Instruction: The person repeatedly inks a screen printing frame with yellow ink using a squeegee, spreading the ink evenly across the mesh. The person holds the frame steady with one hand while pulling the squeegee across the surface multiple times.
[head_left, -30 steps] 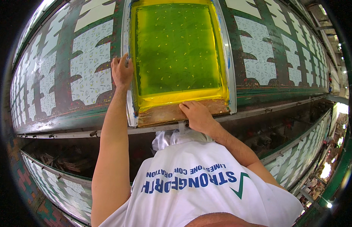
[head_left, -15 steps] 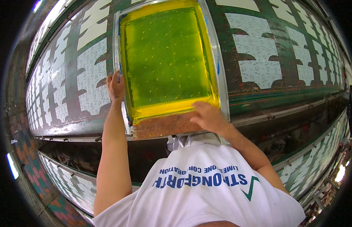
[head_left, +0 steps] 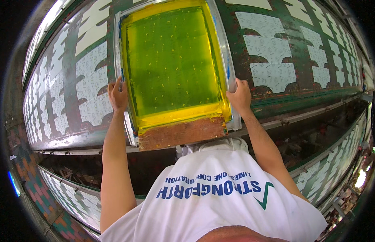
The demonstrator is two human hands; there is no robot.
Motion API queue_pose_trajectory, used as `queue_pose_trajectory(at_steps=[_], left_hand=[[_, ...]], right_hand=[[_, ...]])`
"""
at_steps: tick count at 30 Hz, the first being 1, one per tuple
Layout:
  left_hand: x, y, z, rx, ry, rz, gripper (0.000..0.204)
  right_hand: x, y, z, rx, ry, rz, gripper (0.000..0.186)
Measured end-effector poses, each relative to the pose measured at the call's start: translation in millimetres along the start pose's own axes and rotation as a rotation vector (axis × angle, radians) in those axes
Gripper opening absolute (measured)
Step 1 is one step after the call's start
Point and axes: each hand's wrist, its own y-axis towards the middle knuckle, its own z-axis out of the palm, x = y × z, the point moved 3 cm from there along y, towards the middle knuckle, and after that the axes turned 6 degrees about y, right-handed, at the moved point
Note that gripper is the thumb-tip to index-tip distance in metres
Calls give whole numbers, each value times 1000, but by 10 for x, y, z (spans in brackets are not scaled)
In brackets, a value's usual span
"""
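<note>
A framed printing screen (head_left: 171, 60) with green mesh and a yellow border lies on the long green table in front of me. Along its near end rests a wooden squeegee (head_left: 181, 135), its board stained and flecked with yellow. My left hand (head_left: 118, 96) is curled round the left metal edge of the frame, fingers on the rail. On the opposite side my right hand (head_left: 240, 97) grips the right rail, thumb toward the mesh. Neither hand touches the squeegee. What lies under the screen is hidden.
White printed cloth pieces (head_left: 272, 52) lie in rows on the table to the right, and similar pieces (head_left: 92, 80) on the left. A metal rail (head_left: 308, 115) runs along the table's near edge. Behind me stands another table with more pieces (head_left: 70, 191). Coloured paving covers the floor at left.
My right hand has left the squeegee area at the near end and taken hold of the frame's right rail. The screen appears slightly further left in view; my left hand stays on its rail.
</note>
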Motion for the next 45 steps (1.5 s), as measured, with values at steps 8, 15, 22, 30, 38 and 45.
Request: queue_pose_trajectory(at_steps=[8, 15, 22, 30, 38, 45], left_hand=[[52, 15, 39, -52, -18, 13, 39], [112, 103, 59, -21, -85, -48, 34], [-856, 379, 93, -84, -3, 7, 33], [-3003, 113, 702, -89, -24, 15, 35], [-4263, -208, 1116, -93, 0, -6, 34], [-4558, -305, 1165, -96, 7, 34, 32]], right_hand=[[122, -37, -271, -65, 148, -74, 64], [319, -72, -627, -129, 227, -244, 64], [-436, 359, -1165, -183, 255, -217, 63], [-2308, 935, -2153, -163, 214, -162, 59], [-3499, 1151, -2622, -71, 210, -19, 61], [-3809, 1168, -2720, -66, 258, -30, 61]])
